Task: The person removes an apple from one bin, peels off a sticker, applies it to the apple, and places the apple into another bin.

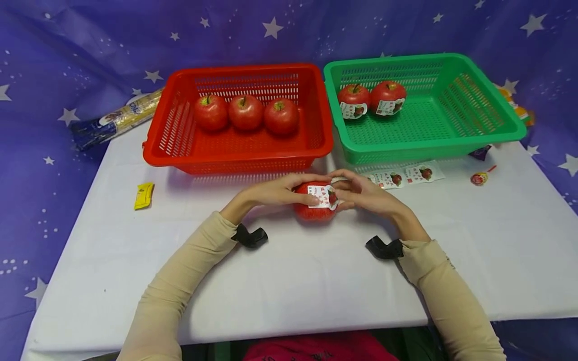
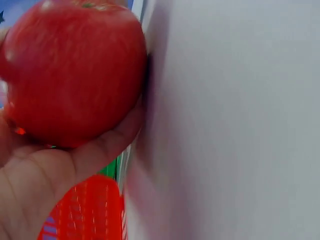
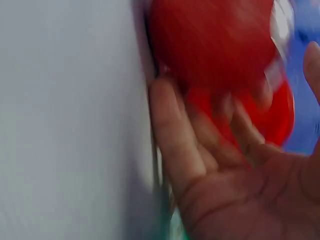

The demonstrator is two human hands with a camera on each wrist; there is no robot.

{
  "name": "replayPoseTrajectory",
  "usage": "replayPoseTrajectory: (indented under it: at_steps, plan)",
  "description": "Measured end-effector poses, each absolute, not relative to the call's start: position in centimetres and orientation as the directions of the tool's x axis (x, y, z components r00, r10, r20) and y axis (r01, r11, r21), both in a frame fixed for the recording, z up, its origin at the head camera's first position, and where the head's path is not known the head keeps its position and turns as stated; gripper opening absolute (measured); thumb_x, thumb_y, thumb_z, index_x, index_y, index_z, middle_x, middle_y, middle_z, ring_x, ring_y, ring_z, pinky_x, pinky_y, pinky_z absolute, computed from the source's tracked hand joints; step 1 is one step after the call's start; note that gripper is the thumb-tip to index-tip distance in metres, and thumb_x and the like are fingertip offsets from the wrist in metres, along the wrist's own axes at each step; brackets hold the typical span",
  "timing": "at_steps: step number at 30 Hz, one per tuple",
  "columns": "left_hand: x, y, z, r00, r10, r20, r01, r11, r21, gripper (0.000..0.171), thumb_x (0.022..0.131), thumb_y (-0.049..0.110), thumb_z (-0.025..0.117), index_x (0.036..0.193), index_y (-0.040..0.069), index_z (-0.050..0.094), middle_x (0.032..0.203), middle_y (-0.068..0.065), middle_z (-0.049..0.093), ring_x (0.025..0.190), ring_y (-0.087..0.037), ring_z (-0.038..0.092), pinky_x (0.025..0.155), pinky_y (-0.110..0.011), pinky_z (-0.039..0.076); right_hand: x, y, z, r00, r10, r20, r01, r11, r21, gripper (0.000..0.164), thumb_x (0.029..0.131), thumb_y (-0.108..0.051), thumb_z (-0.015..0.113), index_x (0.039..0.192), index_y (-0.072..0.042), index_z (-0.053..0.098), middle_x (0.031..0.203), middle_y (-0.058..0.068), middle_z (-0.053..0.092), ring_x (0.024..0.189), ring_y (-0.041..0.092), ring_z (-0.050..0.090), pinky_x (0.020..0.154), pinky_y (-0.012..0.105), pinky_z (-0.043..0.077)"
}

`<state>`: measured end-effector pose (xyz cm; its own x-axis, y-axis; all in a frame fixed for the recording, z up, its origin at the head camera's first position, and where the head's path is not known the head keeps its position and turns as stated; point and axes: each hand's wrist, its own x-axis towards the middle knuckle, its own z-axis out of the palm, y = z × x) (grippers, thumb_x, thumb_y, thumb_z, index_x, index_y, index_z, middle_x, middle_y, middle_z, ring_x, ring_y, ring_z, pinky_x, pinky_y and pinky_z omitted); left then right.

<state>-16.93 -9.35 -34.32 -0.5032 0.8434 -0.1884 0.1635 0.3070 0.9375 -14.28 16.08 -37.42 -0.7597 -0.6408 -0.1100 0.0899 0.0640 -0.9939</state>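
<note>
A red apple (image 1: 311,213) rests on the white tablecloth in front of the baskets, with a white printed sticker (image 1: 320,195) on its upper side. My left hand (image 1: 282,190) grips the apple from the left, its thumb lying over the sticker's edge. In the left wrist view the fingers curve under the apple's side (image 2: 75,75). On the other side my right hand (image 1: 368,195) has its fingertips at the sticker's right end. The right wrist view, blurred, shows that hand's fingers loosely bent beside the apple (image 3: 210,40), thumb apart. A strip of similar stickers (image 1: 390,179) lies behind the right hand.
A red basket (image 1: 239,163) holds three unlabelled apples. Beside it, a green basket (image 1: 429,145) holds two apples with stickers. A yellow packet (image 1: 144,195) lies at left, a lollipop (image 1: 479,178) at right, and a long noodle-like package (image 1: 117,119) behind the red basket's left side.
</note>
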Motion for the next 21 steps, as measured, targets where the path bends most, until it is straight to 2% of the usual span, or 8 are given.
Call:
replayPoseTrajectory:
  at_steps: [2, 5, 8, 11, 14, 18, 19, 21]
  plan:
    - [-16.8, -9.2, -34.3, -0.508, 0.846, -0.162, 0.194, 0.295, 0.936, 0.055, 0.094, 0.018, 0.06, 0.146, 0.014, 0.042, 0.136, -0.004, 0.052, 0.122, -0.016, 0.047, 0.104, -0.033, 0.04, -14.3, 15.9, -37.3, -0.763, -0.636, -0.116, 0.045, 0.126, -0.991, 0.048, 0.094, -0.016, 0.061, 0.137, -0.007, 0.042, 0.128, 0.009, 0.054, 0.109, 0.015, 0.06, 0.083, 0.034, 0.056]
    - [-16.4, -9.1, -34.3, -0.52, 0.845, -0.125, 0.212, 0.269, 0.939, 0.05, 0.094, 0.017, 0.059, 0.143, 0.013, 0.046, 0.133, -0.003, 0.054, 0.121, -0.016, 0.048, 0.102, -0.033, 0.041, -14.2, 16.0, -37.3, -0.767, -0.631, -0.115, 0.05, 0.119, -0.992, 0.052, 0.09, -0.009, 0.064, 0.137, -0.007, 0.043, 0.132, 0.011, 0.051, 0.113, 0.018, 0.058, 0.084, 0.034, 0.056]
    - [-15.8, -8.4, -34.2, -0.501, 0.862, -0.072, 0.227, 0.212, 0.95, 0.046, 0.096, 0.013, 0.056, 0.14, 0.01, 0.048, 0.133, -0.005, 0.053, 0.12, -0.016, 0.048, 0.101, -0.032, 0.043, -14.1, 16.4, -37.4, -0.73, -0.674, -0.112, 0.044, 0.117, -0.992, 0.062, 0.089, -0.011, 0.066, 0.143, -0.008, 0.037, 0.138, 0.008, 0.047, 0.117, 0.015, 0.055, 0.09, 0.029, 0.053]
    - [-15.1, -7.3, -33.7, -0.47, 0.883, -0.016, 0.336, 0.196, 0.921, 0.041, 0.098, 0.015, 0.054, 0.138, 0.009, 0.05, 0.139, -0.004, 0.049, 0.128, -0.014, 0.044, 0.105, -0.03, 0.04, -13.8, 16.6, -37.3, -0.676, -0.731, -0.093, -0.009, 0.135, -0.991, 0.08, 0.085, -0.018, 0.072, 0.15, -0.007, 0.026, 0.144, 0.004, 0.04, 0.122, 0.01, 0.049, 0.097, 0.025, 0.048]
    - [-14.6, -6.3, -32.5, -0.476, 0.879, 0.036, 0.502, 0.238, 0.832, 0.038, 0.098, 0.02, 0.053, 0.135, 0.009, 0.054, 0.139, -0.002, 0.052, 0.129, -0.013, 0.046, 0.107, -0.027, 0.039, -13.5, 17.2, -36.9, -0.669, -0.739, -0.075, -0.038, 0.135, -0.99, 0.093, 0.079, -0.015, 0.078, 0.151, -0.002, 0.021, 0.144, 0.003, 0.037, 0.125, 0.008, 0.044, 0.099, 0.022, 0.046]
    - [-15.6, -4.8, -29.3, -0.601, 0.79, 0.119, 0.582, 0.331, 0.743, 0.033, 0.097, 0.023, 0.057, 0.126, 0.008, 0.063, 0.121, -0.002, 0.067, 0.108, -0.01, 0.061, 0.092, -0.023, 0.048, -13.5, 18.2, -36.3, -0.672, -0.738, -0.06, -0.081, 0.154, -0.985, 0.094, 0.074, -0.008, 0.081, 0.148, 0.002, 0.024, 0.144, 0.006, 0.04, 0.123, 0.01, 0.044, 0.096, 0.024, 0.049]
    - [-16.2, -4.3, -28.5, -0.639, 0.757, 0.136, 0.58, 0.358, 0.731, 0.034, 0.096, 0.025, 0.058, 0.125, 0.008, 0.064, 0.109, -0.005, 0.07, 0.096, -0.012, 0.063, 0.084, -0.022, 0.049, -13.5, 18.5, -36.2, -0.668, -0.741, -0.064, -0.086, 0.162, -0.983, 0.093, 0.073, -0.006, 0.081, 0.148, 0.002, 0.026, 0.144, 0.005, 0.041, 0.123, 0.011, 0.045, 0.094, 0.025, 0.05]
    - [-17.8, -3.0, -26.8, -0.721, 0.684, 0.113, 0.555, 0.473, 0.684, 0.044, 0.094, 0.035, 0.06, 0.13, 0.009, 0.061, 0.113, -0.005, 0.069, 0.092, -0.013, 0.061, 0.082, -0.022, 0.048, -13.5, 18.9, -35.9, -0.659, -0.75, -0.057, -0.107, 0.168, -0.98, 0.088, 0.072, -0.004, 0.08, 0.146, 0.001, 0.032, 0.143, 0.005, 0.043, 0.123, 0.014, 0.045, 0.092, 0.03, 0.052]
